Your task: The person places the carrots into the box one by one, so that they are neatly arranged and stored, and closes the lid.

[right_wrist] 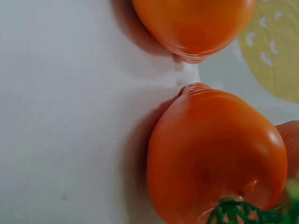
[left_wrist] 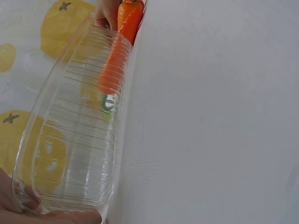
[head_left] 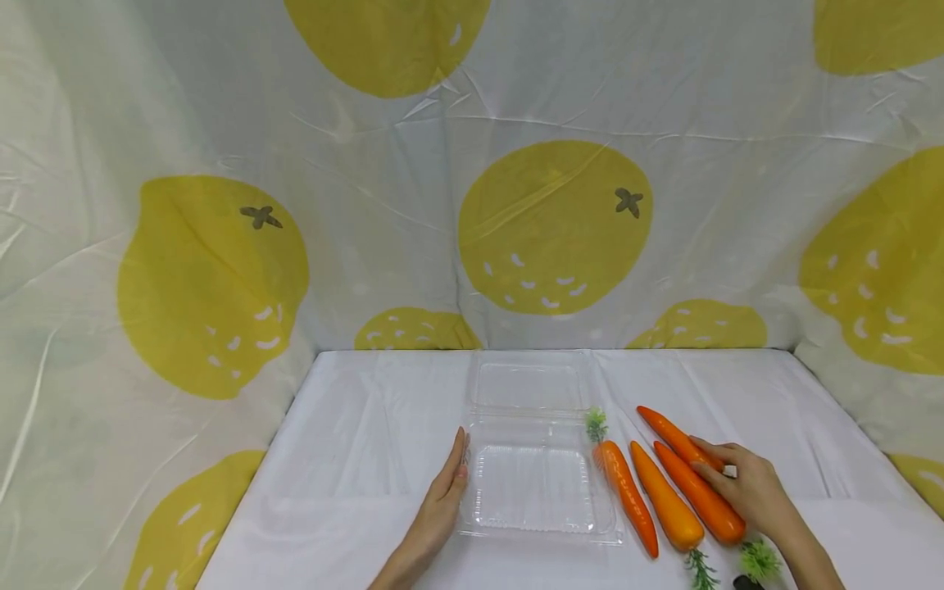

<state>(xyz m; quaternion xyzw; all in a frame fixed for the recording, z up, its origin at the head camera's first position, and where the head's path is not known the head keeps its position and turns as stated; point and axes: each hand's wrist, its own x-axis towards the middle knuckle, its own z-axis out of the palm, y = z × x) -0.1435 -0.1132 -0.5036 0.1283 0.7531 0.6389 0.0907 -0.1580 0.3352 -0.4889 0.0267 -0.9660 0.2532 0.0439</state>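
Observation:
A clear plastic clamshell box [head_left: 534,487] lies with its lid [head_left: 529,385] folded back, away from me. My left hand [head_left: 437,504] holds the box by its left side; in the left wrist view the fingers [left_wrist: 70,217] show at its near end. Several toy carrots lie right of the box: one carrot [head_left: 628,500] beside its wall, a lighter orange carrot [head_left: 666,498], and a red-orange carrot [head_left: 701,493]. My right hand [head_left: 754,490] grips the rightmost carrot [head_left: 671,430] between thumb and fingers; its thick end is hidden by the hand.
Green leafy tops show at the carrots' ends, one leafy top [head_left: 596,424] by the box's far right corner. A small black object [head_left: 748,583] is at the near edge of view. White cloth [head_left: 369,459] covers the table, and a lemon-print curtain [head_left: 391,221] surrounds it.

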